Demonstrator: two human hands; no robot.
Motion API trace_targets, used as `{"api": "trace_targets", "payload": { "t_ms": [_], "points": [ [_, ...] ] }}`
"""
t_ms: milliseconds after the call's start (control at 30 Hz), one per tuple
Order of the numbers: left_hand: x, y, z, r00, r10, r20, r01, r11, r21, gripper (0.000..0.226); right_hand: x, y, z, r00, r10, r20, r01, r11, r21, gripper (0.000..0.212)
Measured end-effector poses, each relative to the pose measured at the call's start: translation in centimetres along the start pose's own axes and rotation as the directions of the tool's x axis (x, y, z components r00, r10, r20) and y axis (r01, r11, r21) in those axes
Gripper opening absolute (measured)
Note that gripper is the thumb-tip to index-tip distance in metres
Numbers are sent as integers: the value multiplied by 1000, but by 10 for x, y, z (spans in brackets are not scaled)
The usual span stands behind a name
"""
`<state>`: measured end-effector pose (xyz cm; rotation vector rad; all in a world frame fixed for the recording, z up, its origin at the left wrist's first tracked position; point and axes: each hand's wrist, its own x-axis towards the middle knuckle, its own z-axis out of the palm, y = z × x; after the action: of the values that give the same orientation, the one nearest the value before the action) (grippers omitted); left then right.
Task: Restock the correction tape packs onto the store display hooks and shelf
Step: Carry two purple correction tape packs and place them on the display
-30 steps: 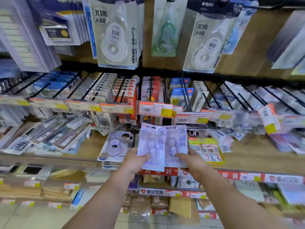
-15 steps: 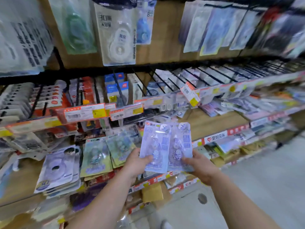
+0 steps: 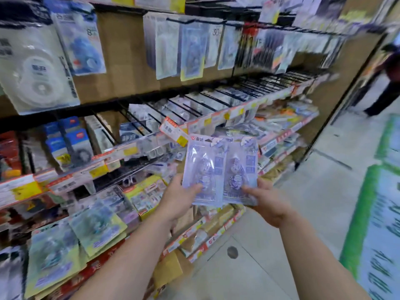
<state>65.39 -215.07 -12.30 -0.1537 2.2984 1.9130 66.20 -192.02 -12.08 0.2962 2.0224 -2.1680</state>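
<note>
Two hands hold up two flat tape packs side by side in front of the shelves. The left hand (image 3: 176,200) pinches the left pack (image 3: 204,172) at its bottom edge, thumb on the front. The right hand (image 3: 268,203) pinches the right pack (image 3: 241,169) the same way. Both packs are shiny clear plastic over pale purple card — thin and rectangular. Behind them, black wire hooks (image 3: 194,105) carry more hanging packs. The wooden shelf (image 3: 287,135) below is piled with flat packets, and a yellow box (image 3: 145,193) sits there too.
</note>
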Motion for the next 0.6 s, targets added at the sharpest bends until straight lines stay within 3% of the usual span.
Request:
{"api": "trace_targets", "payload": {
  "t_ms": [267, 600],
  "points": [
    [20, 78, -12, 976, 172, -132, -179, 983, -45, 24, 32, -76, 7, 976, -201, 80, 198, 979, 40, 35],
    [62, 134, 8, 901, 244, -358, -248, 968, 34, 25, 116, -143, -1, 908, -365, 206, 376, 926, -15, 34]
  ]
}}
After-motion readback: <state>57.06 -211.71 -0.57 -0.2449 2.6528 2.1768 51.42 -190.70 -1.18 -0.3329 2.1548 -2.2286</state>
